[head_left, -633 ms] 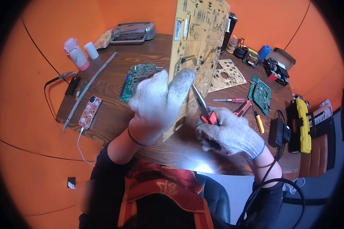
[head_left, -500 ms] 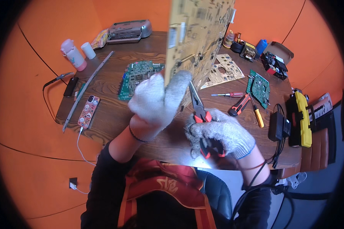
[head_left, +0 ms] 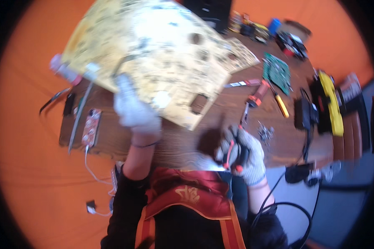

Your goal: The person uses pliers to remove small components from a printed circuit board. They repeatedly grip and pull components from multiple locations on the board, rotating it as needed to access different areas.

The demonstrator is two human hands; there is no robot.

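My left hand (head_left: pixel 135 110), in a grey-white knit glove, grips the lower edge of a large tan circuit board (head_left: pixel 178 83). The board is raised and tilted over the table, its broad face showing small components, round holes and a rectangular cutout; motion blurs it. In my gloved right hand (head_left: pixel 247 155), closed near the table's front edge, are needle-nose pliers (head_left: pixel 246 114) with red-and-black handles. Their jaws point away from me, apart from the board. Just right of the pliers lies a small heap of loose metallic bits (head_left: pixel 266 133).
Right of the board lie a utility knife (head_left: pixel 259 94), a yellow-handled screwdriver (head_left: pixel 281 106), a green circuit board (head_left: pixel 277 72) and a black power adapter (head_left: pixel 305 112). A yellow toolbox (head_left: pixel 331 103) stands at the right edge. At left are a phone (head_left: pixel 91 128) and a long metal strip (head_left: pixel 79 118).
The large board has swung from nearly edge-on to face-on, toward the left, and now covers the green board behind it. My right hand with the pliers has moved right, away from the board.
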